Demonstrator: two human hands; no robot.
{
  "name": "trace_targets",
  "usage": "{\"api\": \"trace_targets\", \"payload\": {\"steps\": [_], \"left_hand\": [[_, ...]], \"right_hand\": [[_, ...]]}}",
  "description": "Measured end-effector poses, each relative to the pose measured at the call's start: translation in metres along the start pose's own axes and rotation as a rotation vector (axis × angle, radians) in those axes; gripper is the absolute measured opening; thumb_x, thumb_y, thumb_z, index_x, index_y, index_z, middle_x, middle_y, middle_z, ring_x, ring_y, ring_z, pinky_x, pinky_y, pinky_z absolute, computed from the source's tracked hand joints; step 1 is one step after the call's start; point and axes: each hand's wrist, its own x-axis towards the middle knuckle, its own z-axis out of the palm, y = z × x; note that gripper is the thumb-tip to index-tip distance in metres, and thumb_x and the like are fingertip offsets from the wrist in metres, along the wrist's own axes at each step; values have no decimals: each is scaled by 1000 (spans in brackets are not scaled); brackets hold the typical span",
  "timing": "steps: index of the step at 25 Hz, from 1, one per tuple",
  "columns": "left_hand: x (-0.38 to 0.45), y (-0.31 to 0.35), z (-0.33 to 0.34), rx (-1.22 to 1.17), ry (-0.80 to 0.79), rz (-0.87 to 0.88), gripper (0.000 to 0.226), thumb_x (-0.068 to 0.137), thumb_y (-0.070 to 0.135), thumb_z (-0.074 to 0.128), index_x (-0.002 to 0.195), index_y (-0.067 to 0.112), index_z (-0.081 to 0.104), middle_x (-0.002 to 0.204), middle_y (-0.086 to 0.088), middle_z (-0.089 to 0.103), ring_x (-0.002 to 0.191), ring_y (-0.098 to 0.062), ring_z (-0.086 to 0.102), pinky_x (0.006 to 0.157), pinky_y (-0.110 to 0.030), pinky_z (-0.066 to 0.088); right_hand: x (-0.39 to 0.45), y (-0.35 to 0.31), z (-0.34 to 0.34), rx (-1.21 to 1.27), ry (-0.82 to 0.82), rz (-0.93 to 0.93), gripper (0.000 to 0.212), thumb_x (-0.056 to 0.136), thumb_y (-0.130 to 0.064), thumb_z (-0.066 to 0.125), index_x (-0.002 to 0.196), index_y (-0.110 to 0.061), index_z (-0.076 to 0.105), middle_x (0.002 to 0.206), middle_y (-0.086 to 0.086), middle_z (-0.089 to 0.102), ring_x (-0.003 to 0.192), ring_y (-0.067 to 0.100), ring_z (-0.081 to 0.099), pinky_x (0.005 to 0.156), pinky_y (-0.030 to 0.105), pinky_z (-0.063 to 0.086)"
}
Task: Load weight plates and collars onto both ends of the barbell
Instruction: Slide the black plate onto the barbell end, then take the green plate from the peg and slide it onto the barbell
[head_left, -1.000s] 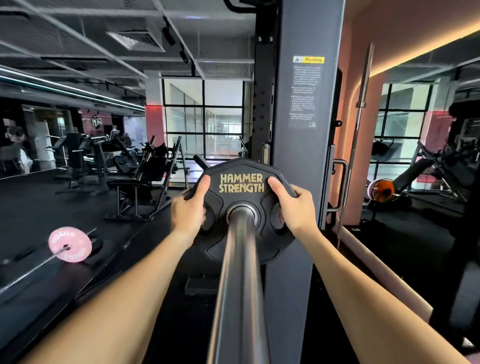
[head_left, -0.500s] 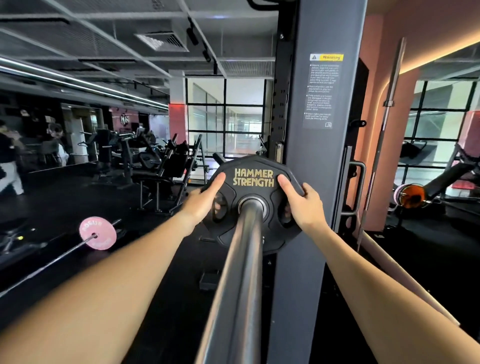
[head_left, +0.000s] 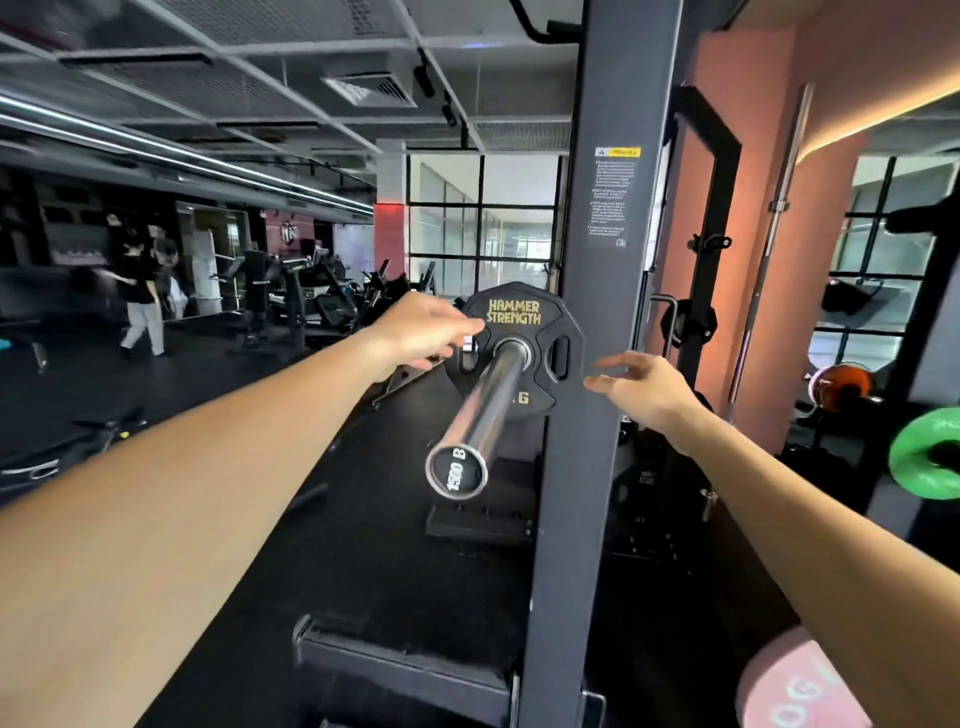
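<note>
1. The black rubber-coated weight plate with gold lettering (head_left: 519, 348) sits on the polished steel barbell sleeve (head_left: 485, 410), well in from the sleeve's end cap, just beside the dark grey steel rack upright (head_left: 597, 364) that stands at 3 o'clock of it.
2. The left hand (head_left: 421, 332) hovers at 9 o'clock of the plate, fingers straight and relaxed, tips near the rim; whether they touch it cannot be told.
3. The right hand (head_left: 644, 387) floats at 4 o'clock of the plate, in front of the upright, fingers spread and loose, gripping nothing.
4. The plate looks seated on this end, so the step in hand appears to be letting go and going for a collar. No collar shows on the sleeve.
5. To do it well, check first that the plate is pushed fully inward, flat against the sleeve's shoulder, not tilted; that contact is hidden behind the plate from here.
6. Then slide the collar along the bare length of sleeve from the 6 o'clock end until it presses the plate's face, and lock it with no gap.
7. Keep fingers out of the plate's grip slots and away from the upright while pushing, since the space at 3 o'clock is tight.
8. The far end of the bar is out of view, so its loading cannot be judged.
</note>
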Motion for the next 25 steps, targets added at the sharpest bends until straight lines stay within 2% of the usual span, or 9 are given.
{"api": "trace_targets", "payload": {"steps": [4,7,10,13,19,22,25], "left_hand": [[-37,52,26,7,-66,70,34,91,42,71,116,19,70,107,3,73,100,-13,69,88,-35,56],[-54,92,66,-13,-110,134,26,91,43,70,107,22,71,103,4,74,97,-12,70,84,-32,56],[-63,116,121,-30,-185,138,25,90,43,70,103,22,72,101,4,74,96,-12,70,77,-30,56],[-68,136,197,-41,-289,130,23,89,44,72,99,24,73,101,4,74,96,-13,70,76,-30,55],[-62,197,367,-64,-456,134,18,92,42,70,96,25,71,100,3,74,96,-15,70,79,-33,54],[-55,234,454,-63,-506,128,21,91,41,71,98,22,73,99,3,75,93,-16,70,81,-33,53],[-41,260,514,-58,-500,129,19,89,41,72,97,23,74,98,4,76,94,-15,71,83,-36,55]], "right_hand": [[-56,-7,-49,-15,19,7,35,83,-39,78,116,-27,73,116,4,71,109,21,66,98,32,49],[-95,3,-103,-36,82,19,23,82,-38,79,104,-32,74,107,-2,72,99,18,67,87,27,47],[-124,30,-156,-95,147,54,23,83,-37,78,105,-30,74,109,0,71,102,19,66,93,31,51],[-151,72,-216,-144,221,126,28,84,-32,78,110,-22,77,110,5,74,102,23,69,97,38,55],[-192,176,-349,-235,316,267,22,79,-32,81,100,-26,79,90,1,74,86,18,67,84,31,54],[-193,224,-416,-276,327,303,28,79,-33,81,105,-23,79,100,4,77,93,20,71,90,32,56],[-176,265,-462,-314,288,297,34,83,-38,77,113,-24,76,107,2,75,101,21,69,87,27,52]]}}
